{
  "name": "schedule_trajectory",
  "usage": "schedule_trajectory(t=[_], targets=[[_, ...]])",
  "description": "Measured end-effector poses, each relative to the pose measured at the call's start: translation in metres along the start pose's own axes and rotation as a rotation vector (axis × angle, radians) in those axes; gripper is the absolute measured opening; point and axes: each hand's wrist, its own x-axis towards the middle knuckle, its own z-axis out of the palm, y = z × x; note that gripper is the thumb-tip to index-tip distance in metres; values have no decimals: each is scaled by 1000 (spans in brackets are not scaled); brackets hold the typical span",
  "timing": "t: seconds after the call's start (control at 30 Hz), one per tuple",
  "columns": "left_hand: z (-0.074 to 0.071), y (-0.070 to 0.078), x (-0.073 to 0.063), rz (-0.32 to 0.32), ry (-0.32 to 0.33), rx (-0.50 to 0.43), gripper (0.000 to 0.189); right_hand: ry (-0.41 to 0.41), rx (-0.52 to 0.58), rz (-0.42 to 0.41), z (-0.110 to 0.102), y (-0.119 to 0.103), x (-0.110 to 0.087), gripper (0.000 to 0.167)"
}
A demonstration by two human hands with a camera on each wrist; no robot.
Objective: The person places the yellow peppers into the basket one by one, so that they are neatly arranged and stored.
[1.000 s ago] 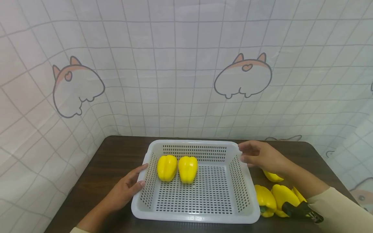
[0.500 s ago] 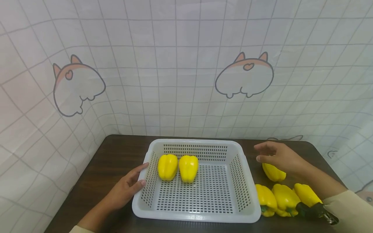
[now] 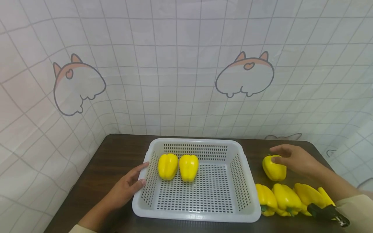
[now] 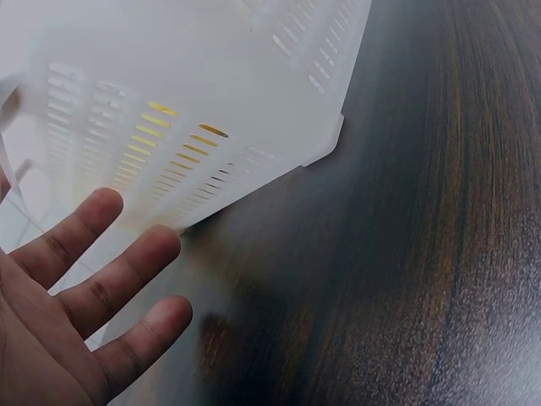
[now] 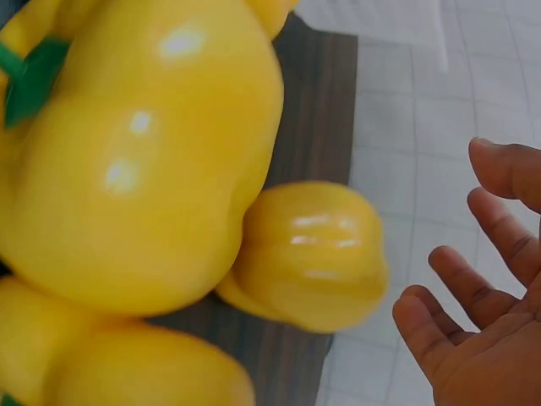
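Note:
A pale plastic basket with slotted walls holds two yellow bell peppers side by side toward its back left. Beside its left wall is my left hand, index finger and thumb at the rim. The left wrist view has that hand's other fingers spread loosely outside the basket. My right hand hovers by a single yellow bell pepper to the right of the basket, thumb overlapping it in the head view. Its fingers are relaxed and apart, and the right wrist view puts this pepper beyond the fingertips.
Several more yellow bell peppers line up along the basket's right front side, below my right forearm. A black wrist device overlaps that row. Behind the dark wooden table hangs a white grid-patterned cloth.
My right hand has moved right, away from the basket's right rim to the lone pepper, uncovering more of the peppers. The left hand stays at the left rim.

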Motion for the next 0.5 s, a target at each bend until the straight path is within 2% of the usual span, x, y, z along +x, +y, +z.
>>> schedule_trajectory(t=[0.5], targets=[[1,-2,0,2,3,-4,62,-69,-34,48,0,28,0,59]])
